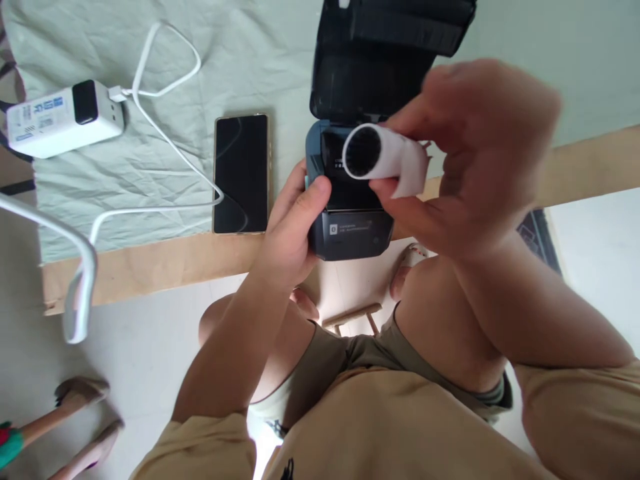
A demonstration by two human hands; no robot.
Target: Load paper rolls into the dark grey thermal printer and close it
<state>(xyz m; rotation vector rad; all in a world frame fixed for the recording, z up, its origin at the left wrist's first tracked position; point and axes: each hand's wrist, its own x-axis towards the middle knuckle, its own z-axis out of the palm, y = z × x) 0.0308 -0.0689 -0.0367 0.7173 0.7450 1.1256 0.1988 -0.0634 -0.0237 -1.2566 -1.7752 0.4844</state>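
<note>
A small dark label printer [357, 235] sits at the table's front edge with its black lid [373, 67] swung up and back. My left hand [300, 220] grips the printer's left side, thumb lying over the rim. Between the thumb and fingers of my right hand [480, 153] is a white paper roll [387, 160], held above the printer's bay. The roll's dark hollow core faces left, and a loose flap of paper hangs from its right part. My right hand and the roll hide part of the bay.
On the pale green cloth [165, 153], a phone [241, 175] lies left of the printer. Farther left is a white power bank [65, 117] with a white cable [150, 120] looping past the phone. Another person's feet [83, 390] are at the lower left.
</note>
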